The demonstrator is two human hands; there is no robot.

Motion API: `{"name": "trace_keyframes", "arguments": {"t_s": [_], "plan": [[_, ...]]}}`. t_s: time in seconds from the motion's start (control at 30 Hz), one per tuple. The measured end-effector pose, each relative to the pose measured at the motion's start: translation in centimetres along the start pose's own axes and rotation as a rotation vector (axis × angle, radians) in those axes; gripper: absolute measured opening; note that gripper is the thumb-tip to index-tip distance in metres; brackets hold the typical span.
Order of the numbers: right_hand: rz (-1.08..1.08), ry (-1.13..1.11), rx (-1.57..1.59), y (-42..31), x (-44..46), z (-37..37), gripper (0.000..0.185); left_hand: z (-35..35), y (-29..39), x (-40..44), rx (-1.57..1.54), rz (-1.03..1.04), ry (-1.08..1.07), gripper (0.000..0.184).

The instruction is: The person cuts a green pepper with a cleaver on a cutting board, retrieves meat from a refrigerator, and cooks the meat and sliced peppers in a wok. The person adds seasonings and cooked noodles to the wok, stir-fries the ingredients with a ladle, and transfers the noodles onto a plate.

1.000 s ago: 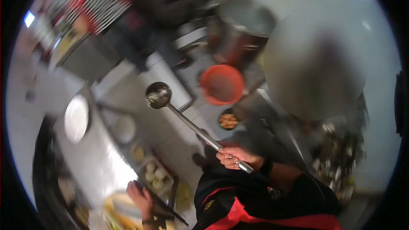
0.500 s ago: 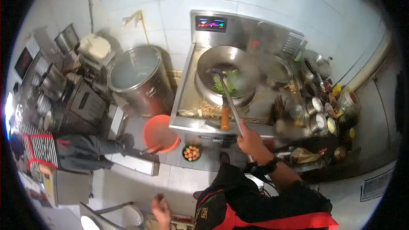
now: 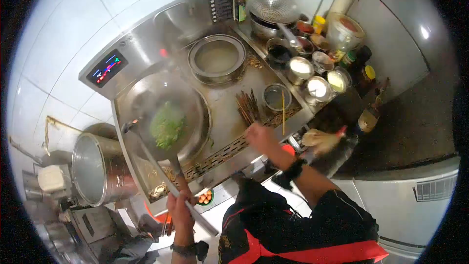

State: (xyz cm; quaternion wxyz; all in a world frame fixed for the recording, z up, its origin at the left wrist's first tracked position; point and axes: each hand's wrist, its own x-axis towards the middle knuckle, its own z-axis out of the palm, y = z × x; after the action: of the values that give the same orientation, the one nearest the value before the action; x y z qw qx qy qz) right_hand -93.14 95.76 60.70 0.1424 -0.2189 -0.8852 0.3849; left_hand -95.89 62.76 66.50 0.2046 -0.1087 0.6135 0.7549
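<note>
In the head view, my left hand point(image 3: 181, 210) is closed around the wooden handle point(image 3: 182, 182) of the wok point(image 3: 195, 117), with the long metal ladle handle point(image 3: 156, 164) held along with it. The ladle head point(image 3: 129, 126) rests by the wok's left side. Chopped green vegetables point(image 3: 167, 126) lie in the steaming wok. My right hand point(image 3: 262, 138) is at the stove's front edge, at the lower end of a bundle of thin brown sticks like a wok brush point(image 3: 249, 107). Blur hides whether its fingers grip it.
A round pot of liquid point(image 3: 216, 58) is set into the stove behind the wok. Seasoning bowls point(image 3: 317, 88) and a perforated strainer point(image 3: 273, 9) crowd the right side. A tall steel pot point(image 3: 90, 171) stands left, and a basket of eggs point(image 3: 205, 197) is below the stove.
The view has swung right. My right hand has left the ladle and moved to the stick bundle. My left hand has come up from low down and taken the wok handle and ladle.
</note>
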Motion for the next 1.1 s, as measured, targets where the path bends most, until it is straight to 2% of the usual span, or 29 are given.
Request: {"name": "trace_keyframes", "arguments": {"t_s": [0.03, 0.07, 0.1, 0.13, 0.17, 0.2, 0.27, 0.37, 0.43, 0.5, 0.53, 0.57, 0.63, 0.67, 0.73, 0.77, 0.83, 0.87, 0.9, 0.93, 1.03, 1.1], "plan": [[0.068, 0.184, -0.323, 3.2, 1.4, -1.5, 0.018, -0.1, 0.9, -0.4, 0.028, -0.001, -0.035, 0.011], [0.045, 0.270, -0.390, 9.0, 2.4, -2.1, 0.021, -0.5, 1.9, -0.8, 0.060, 0.005, -0.050, 0.013], [0.173, 0.122, -0.754, 15.0, 3.2, -1.4, 0.025, -1.0, 2.0, -0.4, 0.127, -0.002, -0.055, 0.014], [0.392, 0.092, -0.623, 18.2, 4.1, -1.4, 0.025, -1.7, 2.0, -0.5, 0.192, 0.001, -0.040, 0.016], [0.417, -0.004, -0.520, 17.3, 3.8, -2.5, 0.031, -1.1, 2.8, -1.1, 0.232, 0.018, -0.042, 0.017], [0.321, 0.001, -0.541, 12.9, 3.2, -4.4, 0.029, -0.5, 3.7, -1.3, 0.145, 0.001, -0.092, 0.015], [0.365, 0.100, -0.665, 22.4, 4.4, -1.7, 0.026, -0.8, 2.8, -1.3, 0.004, 0.052, -0.163, 0.013], [0.335, 0.141, -0.763, 17.3, 5.4, -1.0, 0.027, -1.3, 3.3, -1.1, 0.146, -0.038, -0.136, 0.010], [0.235, -0.005, -0.429, 5.2, 5.0, -0.6, 0.026, -1.0, 3.9, -1.4, 0.150, -0.038, -0.135, 0.010], [0.013, -0.105, -0.291, 0.2, 5.2, 5.4, 0.017, -1.0, 4.1, -1.8, 0.171, -0.050, -0.143, 0.009], [-0.476, 0.126, -0.195, -1.7, 5.0, 8.4, 0.012, -1.2, 4.0, -2.0, 0.169, -0.042, -0.142, 0.009], [-0.275, -0.095, -0.040, -9.1, 4.7, 7.6, 0.013, -1.5, 3.8, -2.0, 0.225, -0.049, -0.138, 0.010], [-0.441, -0.163, 0.062, -13.5, 5.4, 11.7, 0.005, -1.8, 3.6, -2.5, 0.279, -0.054, -0.124, 0.011], [-0.450, -0.164, 0.067, -14.3, 5.5, 13.7, 0.005, -1.7, 3.6, -2.8, 0.290, -0.065, -0.118, 0.012], [-0.447, -0.097, 0.011, -14.9, 5.6, 17.7, 0.017, -2.4, 3.6, -3.2, 0.296, -0.077, -0.102, 0.014], [-0.453, -0.105, 0.014, -13.8, 5.6, 18.8, 0.017, -3.0, 3.1, -3.3, 0.269, -0.064, -0.121, 0.014], [-0.470, -0.212, -0.257, -10.4, 6.3, 19.9, 0.016, -3.4, 2.6, -3.4, 0.220, -0.030, -0.118, 0.014], [-0.469, -0.224, -0.261, -9.2, 6.2, 20.2, 0.016, -3.8, 2.2, -3.6, 0.213, -0.040, -0.113, 0.014], [-0.317, -0.252, -0.241, -8.2, 6.1, 20.2, 0.012, -4.6, 1.8, -3.5, 0.265, -0.031, -0.092, 0.014], [-0.175, -0.271, -0.228, -7.2, 6.9, 20.0, 0.010, -5.0, 1.5, -3.0, 0.308, -0.011, -0.074, 0.015], [-0.098, -0.213, -0.250, -10.4, 5.5, 10.4, 0.013, -5.6, 1.8, -3.1, 0.242, -0.068, -0.073, 0.014], [-0.051, -0.119, -0.316, -5.8, 5.8, 6.3, 0.018, -5.6, 2.4, -2.9, 0.201, -0.072, -0.081, 0.014]]}}
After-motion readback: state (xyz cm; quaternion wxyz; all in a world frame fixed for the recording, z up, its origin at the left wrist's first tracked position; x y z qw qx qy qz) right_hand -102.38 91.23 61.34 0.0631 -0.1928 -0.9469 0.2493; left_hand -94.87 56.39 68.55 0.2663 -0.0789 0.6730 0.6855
